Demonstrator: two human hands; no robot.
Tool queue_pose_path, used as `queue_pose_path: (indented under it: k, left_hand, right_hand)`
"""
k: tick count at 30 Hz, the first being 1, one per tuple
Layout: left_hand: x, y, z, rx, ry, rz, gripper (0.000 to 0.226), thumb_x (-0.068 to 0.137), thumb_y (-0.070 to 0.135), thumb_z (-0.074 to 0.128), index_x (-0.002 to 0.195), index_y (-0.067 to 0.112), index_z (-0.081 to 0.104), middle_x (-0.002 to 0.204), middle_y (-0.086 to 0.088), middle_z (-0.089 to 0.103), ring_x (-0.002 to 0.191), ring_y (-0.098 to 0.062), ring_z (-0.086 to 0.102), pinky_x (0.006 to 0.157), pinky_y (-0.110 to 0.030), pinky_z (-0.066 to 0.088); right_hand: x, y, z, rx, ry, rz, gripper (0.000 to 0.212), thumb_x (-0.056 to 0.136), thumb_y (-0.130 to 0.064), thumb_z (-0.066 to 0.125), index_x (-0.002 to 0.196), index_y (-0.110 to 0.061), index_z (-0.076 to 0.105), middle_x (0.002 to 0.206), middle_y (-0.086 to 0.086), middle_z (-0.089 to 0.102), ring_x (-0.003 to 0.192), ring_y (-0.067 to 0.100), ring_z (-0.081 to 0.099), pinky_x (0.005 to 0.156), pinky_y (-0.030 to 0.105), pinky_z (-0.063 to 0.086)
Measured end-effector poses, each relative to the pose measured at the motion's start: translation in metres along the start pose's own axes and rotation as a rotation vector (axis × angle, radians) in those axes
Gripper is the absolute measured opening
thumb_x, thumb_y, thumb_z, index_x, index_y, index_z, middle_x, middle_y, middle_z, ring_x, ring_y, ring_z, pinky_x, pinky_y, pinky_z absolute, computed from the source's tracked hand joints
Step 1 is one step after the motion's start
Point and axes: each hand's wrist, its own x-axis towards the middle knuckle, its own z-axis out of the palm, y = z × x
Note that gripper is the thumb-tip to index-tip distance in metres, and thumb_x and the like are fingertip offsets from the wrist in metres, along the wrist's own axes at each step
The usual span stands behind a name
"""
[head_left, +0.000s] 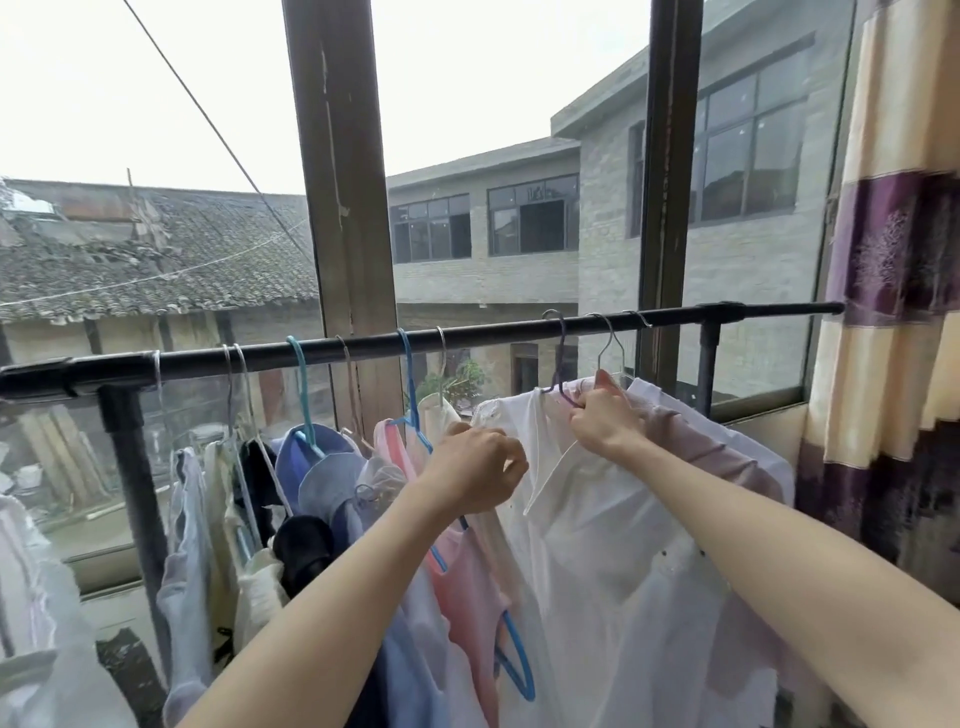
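Right hand (602, 418): fingers curled tight on white shirt (597, 545) collar, at the purple hanger (562, 353) neck, just under the rail (519, 331). Left hand (475, 470): fingers curled, gripping the shirt's shoulder edge.

White shirt (597, 519); pink garment (467, 582); blue hanger (413, 395); black rail (467, 332); purple-cream striped curtain (893, 260).

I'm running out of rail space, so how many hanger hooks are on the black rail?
10. From the left: silver hook by the joint, two hooks together, teal, beige, blue, silver; then purple hook, wire hook above the right hand, last hook. Clothes may hide others.
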Motion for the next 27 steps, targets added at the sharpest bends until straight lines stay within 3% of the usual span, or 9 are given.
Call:
queue_pose_path:
  k: [3, 7, 10, 12, 14, 16, 20, 23, 27]
  left_hand:
    - [0.005, -0.001, -0.004, -0.039, -0.018, -0.073, 0.031, 0.095, 0.032, 0.040, 0.116, 0.023, 0.060, 0.121, 0.000, 0.059, 0.111, -0.019, 0.054, 0.104, -0.036, 0.030]
    - [0.021, 0.010, -0.007, -0.186, -0.046, -0.156, 0.042, 0.094, 0.033, 0.044, 0.133, 0.020, 0.043, 0.138, -0.001, 0.045, 0.124, -0.021, 0.045, 0.104, -0.040, 0.036]
    - [0.034, 0.037, 0.000, -0.430, 0.097, -0.179, 0.049, 0.090, 0.029, 0.052, 0.136, 0.016, 0.040, 0.141, -0.005, 0.041, 0.129, -0.021, 0.039, 0.109, -0.037, 0.029]
    - [0.037, 0.060, 0.007, -0.541, 0.210, -0.285, 0.053, 0.087, 0.034, 0.054, 0.137, 0.019, 0.039, 0.141, -0.004, 0.041, 0.130, -0.022, 0.036, 0.109, -0.038, 0.027]
    - [0.037, 0.082, 0.016, -0.514, 0.200, -0.381, 0.054, 0.088, 0.042, 0.050, 0.137, 0.024, 0.038, 0.142, -0.001, 0.038, 0.133, -0.023, 0.030, 0.110, -0.047, 0.023]
    - [0.034, 0.096, 0.027, -0.403, 0.115, -0.344, 0.043, 0.092, 0.044, 0.043, 0.131, 0.025, 0.045, 0.139, 0.000, 0.043, 0.133, -0.024, 0.030, 0.109, -0.053, 0.020]
    - [0.022, 0.132, 0.044, -0.337, 0.126, -0.107, 0.026, 0.095, 0.036, 0.045, 0.101, 0.021, 0.066, 0.108, 0.001, 0.067, 0.105, -0.022, 0.057, 0.096, -0.038, 0.033]
    - [0.009, 0.170, 0.059, -0.408, 0.110, -0.075, 0.026, 0.093, 0.034, 0.050, 0.094, 0.017, 0.068, 0.100, -0.001, 0.069, 0.098, -0.026, 0.059, 0.083, -0.036, 0.043]
    - [-0.007, 0.222, 0.079, -0.501, 0.045, -0.131, 0.028, 0.093, 0.035, 0.050, 0.084, 0.014, 0.066, 0.080, 0.000, 0.065, 0.086, -0.027, 0.056, 0.069, -0.034, 0.043]
  right_hand:
    - [-0.003, -0.001, -0.022, 0.091, 0.075, -0.018, 0.043, 0.092, -0.041, 0.045, 0.103, -0.006, 0.066, 0.108, 0.014, 0.064, 0.109, 0.031, 0.054, 0.090, 0.036, 0.040]
    - [-0.014, 0.020, -0.048, 0.204, 0.155, 0.004, 0.029, 0.087, -0.034, 0.052, 0.075, -0.012, 0.068, 0.085, 0.006, 0.066, 0.085, 0.027, 0.057, 0.075, 0.033, 0.044]
    - [-0.036, 0.050, -0.049, 0.210, 0.213, -0.018, 0.041, 0.087, -0.035, 0.046, 0.064, -0.006, 0.063, 0.067, 0.007, 0.064, 0.075, 0.029, 0.060, 0.069, 0.036, 0.047]
    - [-0.056, 0.069, -0.048, 0.135, 0.279, -0.038, 0.050, 0.090, -0.040, 0.045, 0.054, -0.008, 0.058, 0.060, 0.007, 0.059, 0.069, 0.029, 0.057, 0.067, 0.036, 0.045]
    - [-0.072, 0.088, -0.049, 0.094, 0.349, -0.050, 0.056, 0.090, -0.042, 0.047, 0.042, -0.014, 0.045, 0.056, 0.005, 0.055, 0.067, 0.030, 0.056, 0.065, 0.035, 0.042]
    - [-0.081, 0.102, -0.052, 0.108, 0.374, -0.028, 0.059, 0.091, -0.040, 0.049, 0.039, -0.015, 0.036, 0.050, 0.003, 0.049, 0.065, 0.030, 0.053, 0.061, 0.031, 0.034]
    - [-0.107, 0.146, -0.070, 0.110, 0.320, -0.029, 0.052, 0.091, -0.033, 0.052, 0.045, -0.016, 0.035, 0.044, -0.003, 0.038, 0.062, 0.027, 0.046, 0.058, 0.031, 0.031]
    - [-0.122, 0.173, -0.078, 0.147, 0.150, -0.087, 0.026, 0.091, -0.033, 0.051, 0.075, -0.013, 0.051, 0.060, -0.004, 0.050, 0.067, 0.022, 0.048, 0.067, 0.035, 0.039]
    - [-0.132, 0.198, -0.082, 0.174, 0.141, -0.006, 0.034, 0.098, -0.030, 0.038, 0.087, -0.001, 0.052, 0.081, 0.014, 0.062, 0.083, 0.035, 0.056, 0.078, 0.041, 0.041]
